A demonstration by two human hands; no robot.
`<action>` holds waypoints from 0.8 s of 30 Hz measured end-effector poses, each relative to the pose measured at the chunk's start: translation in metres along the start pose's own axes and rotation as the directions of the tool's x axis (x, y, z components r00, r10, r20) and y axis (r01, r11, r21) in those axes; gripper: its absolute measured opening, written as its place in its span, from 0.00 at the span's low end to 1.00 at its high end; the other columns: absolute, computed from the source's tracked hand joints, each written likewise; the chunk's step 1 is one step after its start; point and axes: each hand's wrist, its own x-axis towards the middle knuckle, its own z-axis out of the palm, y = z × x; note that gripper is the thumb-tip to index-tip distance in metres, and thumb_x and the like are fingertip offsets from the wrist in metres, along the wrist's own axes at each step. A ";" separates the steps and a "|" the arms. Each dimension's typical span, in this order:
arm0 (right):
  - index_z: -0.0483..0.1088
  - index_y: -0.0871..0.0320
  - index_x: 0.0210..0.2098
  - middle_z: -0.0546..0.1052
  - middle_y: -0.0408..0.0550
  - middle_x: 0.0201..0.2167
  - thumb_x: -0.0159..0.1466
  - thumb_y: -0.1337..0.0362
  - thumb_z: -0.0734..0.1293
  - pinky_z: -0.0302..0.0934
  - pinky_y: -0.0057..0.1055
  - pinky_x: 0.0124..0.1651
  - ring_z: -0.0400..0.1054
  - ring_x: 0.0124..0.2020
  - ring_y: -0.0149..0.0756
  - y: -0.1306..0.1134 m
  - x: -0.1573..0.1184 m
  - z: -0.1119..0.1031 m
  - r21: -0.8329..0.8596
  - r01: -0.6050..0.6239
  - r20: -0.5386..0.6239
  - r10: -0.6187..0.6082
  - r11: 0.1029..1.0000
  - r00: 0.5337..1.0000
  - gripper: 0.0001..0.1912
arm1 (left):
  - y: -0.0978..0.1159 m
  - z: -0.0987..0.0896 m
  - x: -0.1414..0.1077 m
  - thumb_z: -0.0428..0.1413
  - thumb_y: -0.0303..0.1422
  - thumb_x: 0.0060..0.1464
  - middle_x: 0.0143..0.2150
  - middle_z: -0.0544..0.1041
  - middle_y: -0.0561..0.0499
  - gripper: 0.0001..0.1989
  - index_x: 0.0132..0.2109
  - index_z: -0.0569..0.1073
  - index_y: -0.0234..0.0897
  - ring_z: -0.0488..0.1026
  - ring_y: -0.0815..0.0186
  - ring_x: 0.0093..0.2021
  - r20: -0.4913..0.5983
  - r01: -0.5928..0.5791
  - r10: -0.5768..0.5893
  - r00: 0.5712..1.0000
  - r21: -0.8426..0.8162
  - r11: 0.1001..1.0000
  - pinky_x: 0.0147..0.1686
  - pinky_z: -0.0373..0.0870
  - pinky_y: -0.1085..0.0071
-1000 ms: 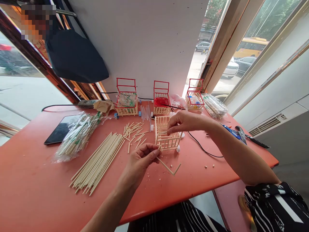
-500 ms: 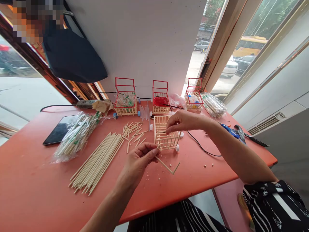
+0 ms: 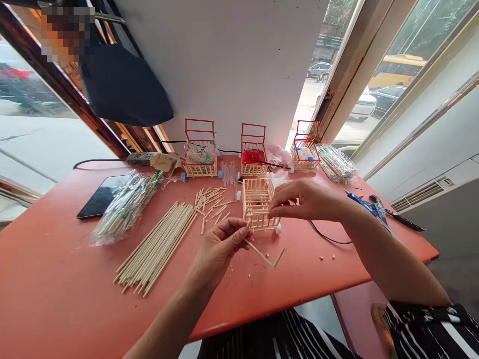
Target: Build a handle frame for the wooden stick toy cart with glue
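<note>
My left hand (image 3: pixel 232 238) is closed, pinching a bent wooden stick frame (image 3: pixel 261 255) whose free end turns up in an angle above the table. Just behind it stands a small cart of wooden sticks (image 3: pixel 259 192) with white wheels. My right hand (image 3: pixel 294 202) is over the cart's right side, thumb and fingers pinched together near its front top rail. What lies between those fingertips is too small to make out. To the left lie short cut sticks (image 3: pixel 213 203) and a bundle of long wooden sticks (image 3: pixel 159 247).
Three carts with red handles, a left one (image 3: pixel 200 167), a middle one (image 3: pixel 254 168) and a right one (image 3: pixel 306 159), line the wall. Bagged sticks (image 3: pixel 125 209) rest on a black tablet (image 3: pixel 95 204). A blue glue gun (image 3: pixel 364 205) and a black cable (image 3: pixel 329 239) lie right.
My right hand has moved right and slightly down, from over the cart's middle to its right side. My left hand keeps its hold on the stick frame. The whole view has shifted slightly.
</note>
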 end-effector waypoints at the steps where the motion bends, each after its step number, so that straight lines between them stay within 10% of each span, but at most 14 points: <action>1: 0.80 0.61 0.35 0.77 0.45 0.29 0.69 0.59 0.67 0.56 0.28 0.32 0.65 0.29 0.29 -0.003 -0.004 0.003 0.000 0.004 -0.007 -0.004 1.000 1.000 0.13 | 0.000 0.000 -0.001 0.75 0.36 0.40 0.27 0.81 0.52 0.15 0.35 0.81 0.35 0.77 0.72 0.27 0.005 0.002 -0.002 1.000 -0.002 1.000 0.29 0.74 0.80; 24: 0.79 0.63 0.32 0.76 0.44 0.26 0.67 0.65 0.68 0.53 0.27 0.29 0.60 0.25 0.27 -0.015 -0.020 0.029 0.038 -0.151 -0.115 0.155 0.988 0.981 0.10 | -0.004 0.016 -0.006 0.73 0.32 0.43 0.27 0.82 0.52 0.12 0.35 0.81 0.35 0.78 0.70 0.28 0.032 -0.069 0.070 0.997 -0.035 0.997 0.29 0.75 0.78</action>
